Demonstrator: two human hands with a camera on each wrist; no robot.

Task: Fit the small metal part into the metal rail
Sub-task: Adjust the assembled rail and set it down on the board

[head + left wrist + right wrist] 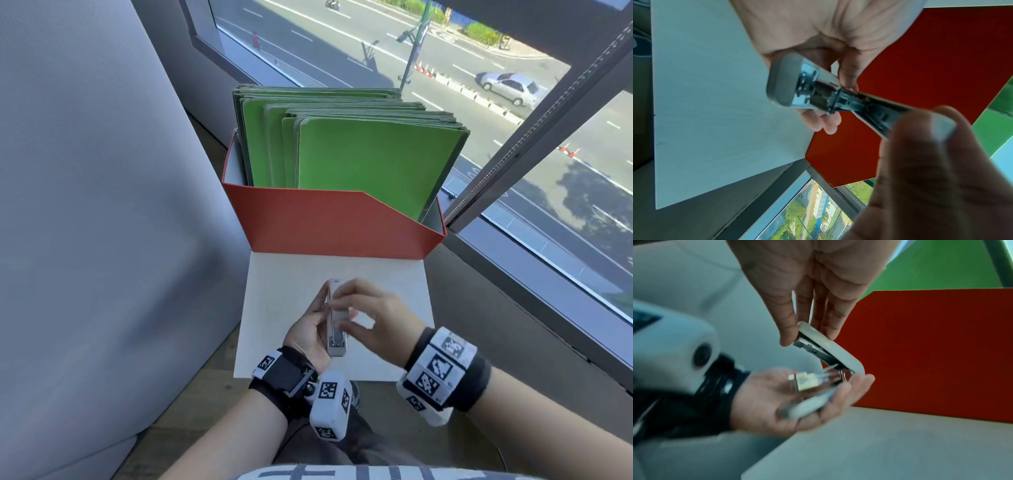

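One stapler (334,318), pale grey, hinged open, held above one white board (281,294) that lies on the worktop (479,308). Two hands on it. Left hand (308,329) cradles the base, fingers curled round it. Right hand (370,318) pinches the lifted top cover (830,347) between thumb and fingers at its free end. Metal rail (863,104) lies exposed between base and cover; a small metal part (805,381) sits at the rail's near end over the left palm, blurred, so whether it is seated I cannot tell.

One red file box (335,226) behind the board, touching its far edge. Green folders (370,157) stand in it, many, too tightly packed to count. One window (445,68) beyond.

Left thumb fills the left-wrist view's lower right, hiding the stapler's far end. Right-wrist view smeared at left by the wrist camera housing.
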